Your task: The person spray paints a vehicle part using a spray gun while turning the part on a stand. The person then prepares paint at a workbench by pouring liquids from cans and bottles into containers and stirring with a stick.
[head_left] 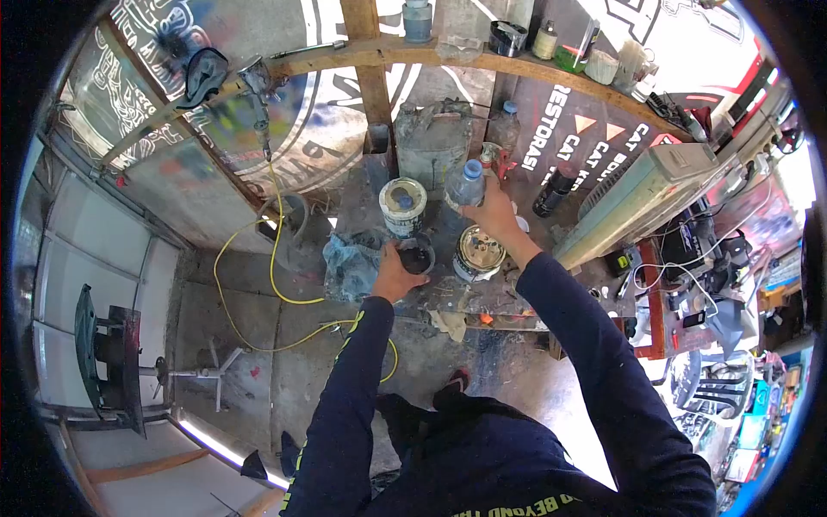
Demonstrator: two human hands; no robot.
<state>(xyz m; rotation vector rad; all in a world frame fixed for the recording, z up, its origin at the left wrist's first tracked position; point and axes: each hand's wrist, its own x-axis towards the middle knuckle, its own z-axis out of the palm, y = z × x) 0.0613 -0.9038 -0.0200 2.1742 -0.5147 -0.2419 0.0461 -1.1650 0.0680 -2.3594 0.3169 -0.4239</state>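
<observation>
My left hand [396, 274] curves around a small plastic cup [420, 258] with dark contents, at the front of the cluttered workbench. My right hand [497, 217] is closed around a clear plastic bottle [466, 181] with a blue cap, which stands upright or nearly so. Behind the cup is a white paint can [403, 207] with a stained lid. Below my right wrist sits another can [479, 253] with a tan, blotched top. A crumpled bluish plastic bag [351, 263] lies left of my left hand.
A dark spray can [555, 191] leans at the right, near a long pale box-like panel [642, 202]. A second capped bottle [506, 125] stands behind. On the wooden beam hangs a spray gun [258, 90], its yellow hose [277, 258] looping down to the floor.
</observation>
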